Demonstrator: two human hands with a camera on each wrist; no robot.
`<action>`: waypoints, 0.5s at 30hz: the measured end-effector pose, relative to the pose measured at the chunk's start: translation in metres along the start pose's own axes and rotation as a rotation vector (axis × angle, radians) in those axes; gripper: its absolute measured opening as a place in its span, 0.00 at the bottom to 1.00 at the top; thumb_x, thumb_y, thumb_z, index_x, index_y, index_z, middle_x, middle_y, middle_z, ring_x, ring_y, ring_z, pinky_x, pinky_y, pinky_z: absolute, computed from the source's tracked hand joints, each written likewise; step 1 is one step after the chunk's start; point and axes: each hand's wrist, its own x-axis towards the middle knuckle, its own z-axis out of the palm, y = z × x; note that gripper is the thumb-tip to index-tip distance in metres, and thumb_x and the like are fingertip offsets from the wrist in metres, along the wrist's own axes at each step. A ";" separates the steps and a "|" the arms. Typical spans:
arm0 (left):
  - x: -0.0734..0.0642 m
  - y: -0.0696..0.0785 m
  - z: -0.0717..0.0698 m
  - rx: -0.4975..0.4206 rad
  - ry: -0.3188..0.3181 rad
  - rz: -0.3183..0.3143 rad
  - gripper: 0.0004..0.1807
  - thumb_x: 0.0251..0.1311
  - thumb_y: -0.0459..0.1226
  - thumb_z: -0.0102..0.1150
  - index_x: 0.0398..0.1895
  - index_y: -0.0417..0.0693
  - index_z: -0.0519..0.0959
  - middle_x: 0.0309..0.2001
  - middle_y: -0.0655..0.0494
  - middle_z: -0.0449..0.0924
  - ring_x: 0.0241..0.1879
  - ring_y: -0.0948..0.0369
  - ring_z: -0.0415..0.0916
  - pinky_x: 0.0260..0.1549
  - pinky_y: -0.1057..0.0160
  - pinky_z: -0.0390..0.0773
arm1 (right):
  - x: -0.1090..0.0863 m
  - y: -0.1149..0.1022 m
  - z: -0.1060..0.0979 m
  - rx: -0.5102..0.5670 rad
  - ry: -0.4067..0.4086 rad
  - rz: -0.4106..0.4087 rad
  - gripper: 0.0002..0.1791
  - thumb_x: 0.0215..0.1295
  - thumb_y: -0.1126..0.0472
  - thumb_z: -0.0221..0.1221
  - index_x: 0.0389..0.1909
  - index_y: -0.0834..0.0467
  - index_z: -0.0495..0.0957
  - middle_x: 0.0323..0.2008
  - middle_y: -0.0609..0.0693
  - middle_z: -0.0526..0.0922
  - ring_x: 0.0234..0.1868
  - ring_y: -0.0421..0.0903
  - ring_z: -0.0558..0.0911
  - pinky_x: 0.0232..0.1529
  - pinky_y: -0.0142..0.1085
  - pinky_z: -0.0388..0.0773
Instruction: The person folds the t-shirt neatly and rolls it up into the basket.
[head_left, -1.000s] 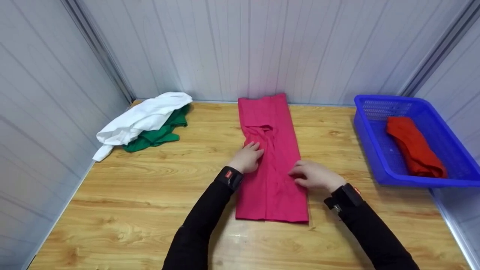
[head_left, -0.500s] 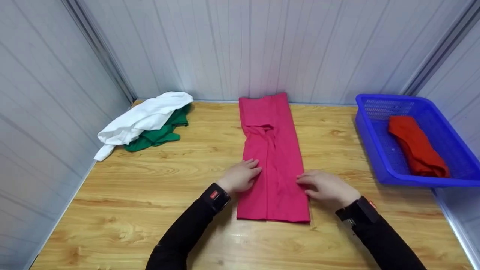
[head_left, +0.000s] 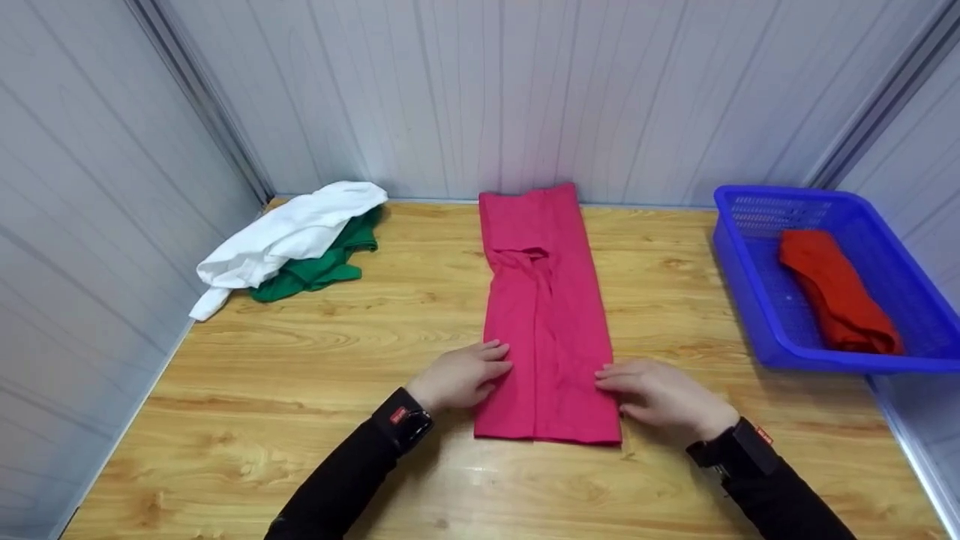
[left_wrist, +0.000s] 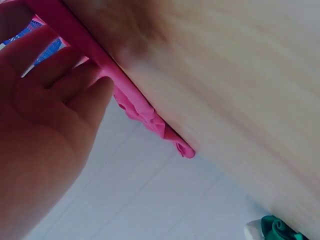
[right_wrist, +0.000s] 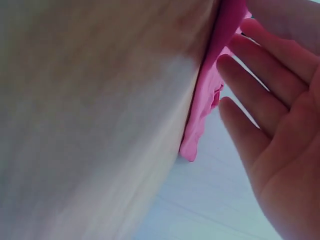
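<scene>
A long pink garment (head_left: 525,322), folded into a narrow strip, lies flat on the wooden table (head_left: 360,330), with a small gap in its folds toward the far end. My left hand (head_left: 459,375) rests its fingertips on the garment's left edge near the front. On the opposite edge, my right hand (head_left: 664,394) touches the cloth with its fingertips. In the left wrist view the extended fingers (left_wrist: 92,95) meet the pink edge. The right wrist view has the fingers (right_wrist: 245,117) nearly straight beside the cloth. Neither hand grips anything.
A blue plastic basket (head_left: 750,315) at the right holds a folded orange-red cloth (head_left: 840,292). White cloth (head_left: 292,232) lies over green cloth (head_left: 311,277) in a loose heap at the back left. Pale panel walls (head_left: 450,97) enclose the table's back and sides.
Both hands have slid toward the front along the garment's edges, and moved somewhat farther apart. The garment itself looks nearly unchanged, apart from a slightly smoother left edge.
</scene>
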 end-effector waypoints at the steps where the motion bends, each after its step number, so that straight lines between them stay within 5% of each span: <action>1: -0.002 0.000 0.000 -0.005 -0.002 0.014 0.23 0.66 0.34 0.57 0.65 0.42 0.75 0.69 0.42 0.67 0.70 0.50 0.61 0.67 0.57 0.62 | -0.001 -0.001 0.000 0.004 -0.001 -0.011 0.24 0.54 0.66 0.69 0.55 0.61 0.81 0.57 0.56 0.81 0.58 0.53 0.79 0.57 0.50 0.75; 7: -0.014 0.001 -0.001 -0.033 -0.017 0.096 0.22 0.65 0.30 0.56 0.63 0.44 0.77 0.67 0.45 0.70 0.70 0.52 0.62 0.65 0.57 0.65 | -0.004 -0.005 0.003 0.029 -0.015 -0.071 0.24 0.53 0.66 0.70 0.54 0.59 0.82 0.56 0.53 0.82 0.58 0.52 0.79 0.56 0.50 0.76; 15: -0.020 -0.001 0.000 -0.088 -0.077 0.104 0.27 0.60 0.27 0.58 0.64 0.49 0.76 0.70 0.51 0.66 0.72 0.57 0.57 0.66 0.60 0.63 | -0.005 -0.008 0.004 0.031 -0.053 -0.039 0.23 0.56 0.65 0.69 0.55 0.57 0.83 0.57 0.51 0.81 0.60 0.51 0.78 0.57 0.48 0.76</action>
